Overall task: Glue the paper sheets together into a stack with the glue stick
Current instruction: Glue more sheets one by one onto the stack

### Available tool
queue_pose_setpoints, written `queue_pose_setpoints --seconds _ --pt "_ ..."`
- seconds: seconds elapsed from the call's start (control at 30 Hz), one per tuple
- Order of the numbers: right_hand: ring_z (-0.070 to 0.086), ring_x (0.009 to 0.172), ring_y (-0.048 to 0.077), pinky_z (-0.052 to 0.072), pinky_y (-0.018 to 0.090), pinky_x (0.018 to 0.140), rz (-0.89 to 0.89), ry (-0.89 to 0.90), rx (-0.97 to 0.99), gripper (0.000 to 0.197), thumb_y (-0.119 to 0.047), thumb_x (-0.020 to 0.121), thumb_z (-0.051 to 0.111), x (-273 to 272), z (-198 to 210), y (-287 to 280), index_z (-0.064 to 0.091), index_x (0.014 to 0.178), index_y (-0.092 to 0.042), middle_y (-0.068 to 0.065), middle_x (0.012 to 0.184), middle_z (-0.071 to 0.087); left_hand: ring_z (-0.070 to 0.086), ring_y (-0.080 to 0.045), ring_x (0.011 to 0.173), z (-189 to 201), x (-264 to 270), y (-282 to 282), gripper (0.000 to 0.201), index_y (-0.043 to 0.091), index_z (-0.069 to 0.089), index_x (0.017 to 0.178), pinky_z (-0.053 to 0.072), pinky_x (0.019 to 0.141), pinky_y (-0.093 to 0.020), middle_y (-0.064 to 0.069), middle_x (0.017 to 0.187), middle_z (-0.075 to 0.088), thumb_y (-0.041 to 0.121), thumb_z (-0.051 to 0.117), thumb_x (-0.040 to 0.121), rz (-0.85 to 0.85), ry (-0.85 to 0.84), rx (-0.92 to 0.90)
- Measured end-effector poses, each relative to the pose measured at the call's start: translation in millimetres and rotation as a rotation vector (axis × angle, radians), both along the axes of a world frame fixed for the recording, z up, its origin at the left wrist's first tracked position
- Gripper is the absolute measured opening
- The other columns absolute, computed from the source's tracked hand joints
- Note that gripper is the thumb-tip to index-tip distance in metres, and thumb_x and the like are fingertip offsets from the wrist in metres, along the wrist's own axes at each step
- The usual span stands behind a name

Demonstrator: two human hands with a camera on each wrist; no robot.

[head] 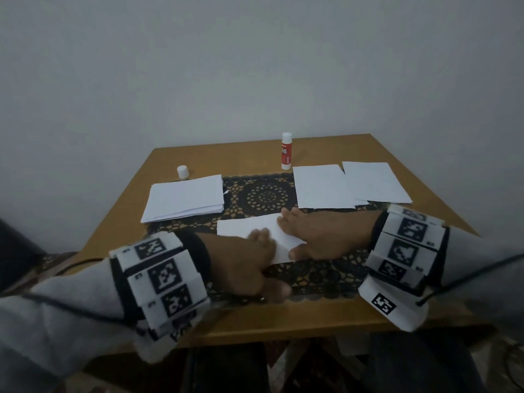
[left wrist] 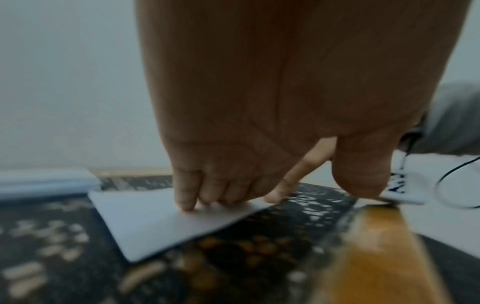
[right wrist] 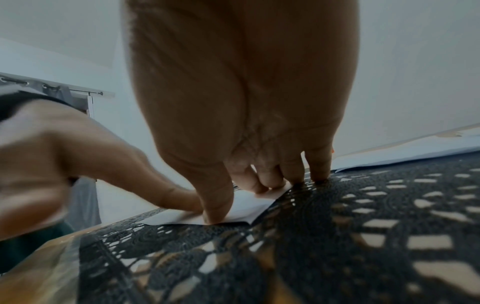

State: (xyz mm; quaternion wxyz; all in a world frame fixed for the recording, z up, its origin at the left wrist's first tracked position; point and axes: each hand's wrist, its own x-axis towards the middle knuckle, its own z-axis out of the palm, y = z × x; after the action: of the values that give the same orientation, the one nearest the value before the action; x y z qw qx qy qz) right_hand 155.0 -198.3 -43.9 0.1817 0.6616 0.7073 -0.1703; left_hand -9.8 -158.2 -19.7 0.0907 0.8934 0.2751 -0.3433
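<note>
The step in hand appears to be pressing a sheet flat on the black lace mat at the near centre of the wooden table, either to bond it or to seat it for gluing; whether a second sheet lies under it cannot be told. The left hand rests on the sheet's near-left part with fingers bent at the knuckles and tips pressing down; it grips nothing. The right hand lies flat, fingers extended, holding down the sheet's right end, thumb at its near edge. The next move likely calls for the glue stick, which stands upright and uncapped at the far edge, well apart from both hands, its cap standing to the left. A thick stack lies far left; two loose sheets overlap far right. The pressed sheet is white, plain and uncreased.
</note>
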Motion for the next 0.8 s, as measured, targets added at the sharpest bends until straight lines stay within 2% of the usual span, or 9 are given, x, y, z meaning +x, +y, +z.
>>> queue_pose_setpoints --seconds 0.07,0.23,0.37,0.43,0.53,0.7,0.8 --pt "-0.005 0.15 0.023 0.008 0.036 0.121 -0.002 0.008 0.0 0.078 -0.044 0.102 0.038 1 0 0 -0.007 0.154 -0.009 0.01 0.162 -0.013 -0.006 -0.018 0.147 0 -2 -3 0.09 0.012 -0.014 0.151 0.008 0.12 -0.037 -0.005 0.157 -0.021 0.063 0.033 0.092 -0.016 -0.025 -0.023" --pt "-0.008 0.15 0.022 0.007 0.037 0.121 0.001 0.003 -0.019 0.077 -0.044 0.102 0.037 -1 0 -1 -0.009 0.154 -0.009 0.009 0.161 -0.015 -0.012 -0.025 0.146 -10 -22 18 0.091 0.007 -0.018 0.148 0.007 0.12 -0.04 -0.013 0.155 -0.024 0.064 0.027 0.093 0.123 -0.013 0.121" --pt "-0.01 0.149 0.022 0.007 0.038 0.121 -0.012 0.016 -0.03 0.077 -0.043 0.103 0.036 1 -1 0 -0.011 0.154 -0.009 0.009 0.161 -0.017 -0.015 -0.02 0.146 -10 -30 -9 0.09 0.012 -0.019 0.149 0.005 0.121 -0.039 -0.007 0.154 -0.027 0.066 0.026 0.091 0.0 -0.03 0.001" --pt "-0.011 0.149 0.021 0.006 0.037 0.121 -0.015 0.017 -0.036 0.076 -0.043 0.103 0.035 0 -1 0 -0.011 0.154 -0.01 0.008 0.161 -0.018 -0.011 -0.019 0.146 -8 -30 2 0.087 0.012 -0.016 0.15 0.005 0.121 -0.037 -0.006 0.156 -0.024 0.063 0.025 0.093 0.056 -0.071 0.0" --pt "-0.011 0.149 0.021 0.005 0.037 0.12 -0.018 0.016 -0.039 0.076 -0.043 0.103 0.035 -3 0 -1 -0.011 0.153 -0.009 0.008 0.161 -0.019 -0.01 -0.021 0.147 -9 -31 23 0.086 0.01 -0.016 0.15 0.007 0.12 -0.038 -0.009 0.156 -0.023 0.062 0.024 0.094 0.135 -0.061 0.094" --pt "-0.011 0.149 0.022 0.005 0.036 0.12 -0.026 0.016 -0.045 0.076 -0.042 0.103 0.035 -4 3 -2 -0.011 0.153 -0.009 0.009 0.161 -0.018 -0.014 -0.011 0.145 -13 -30 11 0.079 0.023 -0.013 0.15 0.002 0.121 -0.036 0.005 0.156 -0.023 0.061 0.028 0.095 -0.071 -0.129 -0.047" --pt "-0.007 0.15 0.022 0.007 0.035 0.12 -0.02 0.016 -0.018 0.075 -0.043 0.103 0.037 -5 4 -4 -0.006 0.154 -0.009 0.008 0.162 -0.012 -0.011 -0.012 0.146 -14 -34 29 0.077 0.02 -0.014 0.15 0.005 0.121 -0.036 0.002 0.156 -0.022 0.054 0.03 0.097 0.01 -0.129 0.053"
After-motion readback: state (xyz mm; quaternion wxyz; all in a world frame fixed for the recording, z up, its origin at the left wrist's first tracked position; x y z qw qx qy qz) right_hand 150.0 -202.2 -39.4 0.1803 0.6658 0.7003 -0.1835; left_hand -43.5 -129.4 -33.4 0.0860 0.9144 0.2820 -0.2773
